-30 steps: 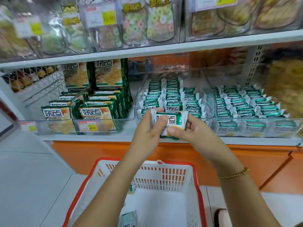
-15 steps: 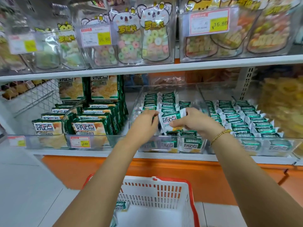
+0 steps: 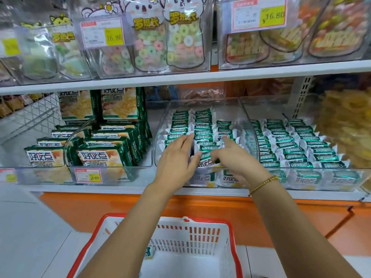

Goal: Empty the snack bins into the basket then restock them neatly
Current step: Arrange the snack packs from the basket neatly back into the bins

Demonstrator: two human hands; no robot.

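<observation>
Snack packet (image 3: 207,161), white and green, sits between the two hands at the front of the middle clear bin (image 3: 160,135). The right hand (image 3: 235,160) grips its right end with curled fingers, the index finger pointing up over the rows behind. The left hand (image 3: 176,157) meets the packet's left end with its thumb, fingers nearly straight and laid against the stacked packets (image 3: 202,127); whether it truly pinches the packet cannot be told. The packet reads 好吃点 in dark characters.

Behind the grip the stacked packets stand in tidy rows. Just right of it, the neighbouring bin (image 3: 267,106) holds rows of the same kind. Left of the grip, larger green bags (image 3: 94,157) carry the same 好吃点 name, with a shelf tag (image 3: 88,175) under them reading 3.60. High above the grip, a yellow price label (image 3: 114,38) reads 16.80, and a second label (image 3: 273,16) reads the same.

Below the wrists, the white basket (image 3: 200,245) with a red rim holds one small packet (image 3: 149,252) beside the left forearm. A beaded bracelet (image 3: 263,182) circles the right wrist.
</observation>
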